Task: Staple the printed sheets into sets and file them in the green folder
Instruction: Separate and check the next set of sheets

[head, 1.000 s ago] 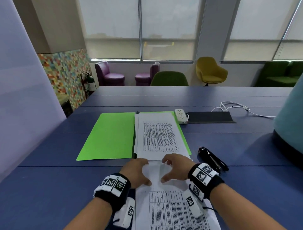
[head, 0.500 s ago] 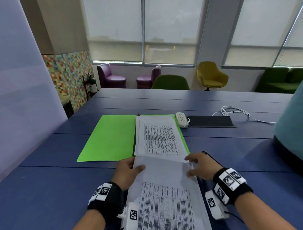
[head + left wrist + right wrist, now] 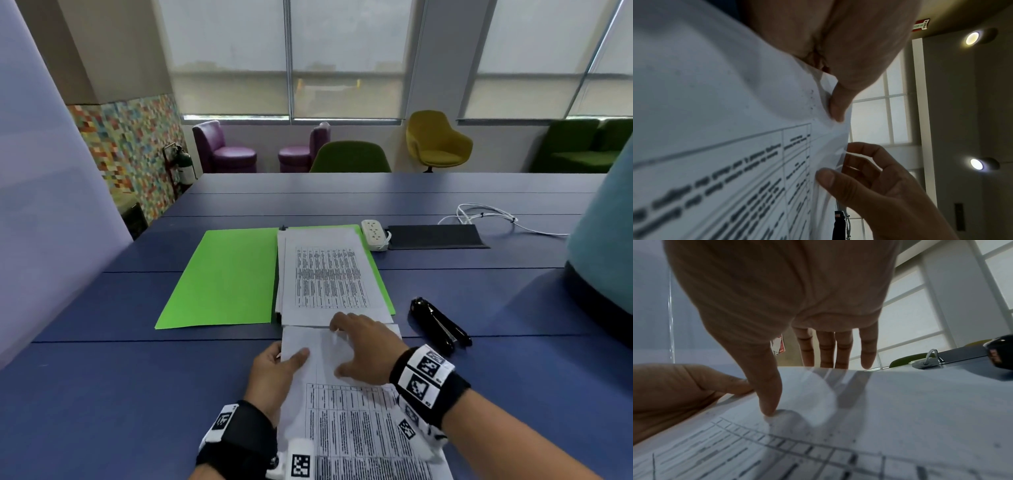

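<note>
An open green folder (image 3: pixel 222 277) lies on the blue table (image 3: pixel 102 394), and a stack of printed sheets (image 3: pixel 329 277) rests on its right half. Nearer me, more printed sheets (image 3: pixel 356 428) are partly lifted. My left hand (image 3: pixel 281 370) pinches their left edge, with the thumb (image 3: pixel 838 104) on top. At their far edge my right hand (image 3: pixel 363 349) holds them. Its thumb (image 3: pixel 768 408) presses on the top page and the fingers (image 3: pixel 826 350) reach behind the edge. A black stapler (image 3: pixel 440 325) lies on the table just right of the right hand; nothing touches it.
A white power strip (image 3: pixel 375 234), a black mat (image 3: pixel 435 236) and a white cable (image 3: pixel 486 216) lie beyond the folder. A large teal object (image 3: pixel 603 257) stands at the right edge. Chairs line the table's far side.
Both hands lay on the top of the near sheets, then lifted them by the side edges. The right hand has now moved from the right edge to the far edge.
</note>
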A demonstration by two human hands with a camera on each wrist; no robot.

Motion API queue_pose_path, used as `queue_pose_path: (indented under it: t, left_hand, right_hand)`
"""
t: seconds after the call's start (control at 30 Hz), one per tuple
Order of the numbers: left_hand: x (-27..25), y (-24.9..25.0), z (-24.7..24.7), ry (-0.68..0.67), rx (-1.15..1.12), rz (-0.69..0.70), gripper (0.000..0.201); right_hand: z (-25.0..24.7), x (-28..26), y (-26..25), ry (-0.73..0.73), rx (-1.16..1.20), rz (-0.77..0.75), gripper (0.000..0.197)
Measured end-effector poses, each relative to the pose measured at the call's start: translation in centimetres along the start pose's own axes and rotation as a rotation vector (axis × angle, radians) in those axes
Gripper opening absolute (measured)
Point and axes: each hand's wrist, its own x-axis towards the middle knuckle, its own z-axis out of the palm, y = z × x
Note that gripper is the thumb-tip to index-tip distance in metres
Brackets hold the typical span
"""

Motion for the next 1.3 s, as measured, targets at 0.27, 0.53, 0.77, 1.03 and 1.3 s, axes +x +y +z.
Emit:
queue_pose_path:
  t: [0.27,0.53,0.77,1.03,1.3]
  left_hand:
    - [-0.5,-0.2,-0.7,-0.061,0.243,0.151,0.084]
    - [-1.1,0.2,-0.5,0.016,0.344,0.32,0.064]
    - [-1.3,0.3,-0.5,0.038,0.471,0.403,0.029]
    - [-1.6,0.1,-0.7,0.091,0.512,0.396,0.07]
    - [-2.5,6.2,0.7,0.029,-0.116,0.45,0.019]
  right_hand:
    - [-0.5,-0.2,0.3,0.022,0.053,-0.003,0.048]
    - [-0.4,-0.6,0.3,0.009,0.1,-0.015,0.048]
    - [-0.4,-0.3,0.7,0.025,0.113,-0.021,0.042]
    - [-2.0,-0.7,1.9,0.159,0.151,0.053,0.074]
    - [-3.8,-5.0,6.2,-0.056,1.214,0.202,0.076]
